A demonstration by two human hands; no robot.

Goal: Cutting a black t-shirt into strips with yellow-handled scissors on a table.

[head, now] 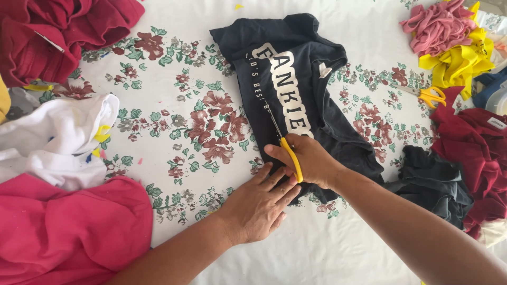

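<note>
On top of the big white cloth with red flowers (174, 105), heaps of clothes are lying all around: a bright pink piece (63, 232) near the bottom corner, a white heap (58, 137) above it, dark red clothes (53, 31) at the top, and more dark red ones (470, 142) on the other side. Up in the far corner, pink and yellow scraps (454, 42) are piling together, and a spare pair of yellow scissors (430, 96) is lying just beside them. A dark cut-off bit (433, 184) is sitting near the right arm. Right in the middle, the dark blue shirt (311, 89) with big white letters is lying flat. The left hand (259, 206) is spreading open and pressing down on the shirt's near edge. The right hand (311, 161) is closing around the yellow scissors (288, 150), and the blades are pointing up into the cloth beside the letters. It looks like the cutting is only just starting, because the blades are sitting close to the near edge and most of the shirt above them is looking whole. How long the cut is under the hands, I cannot tell.
</note>
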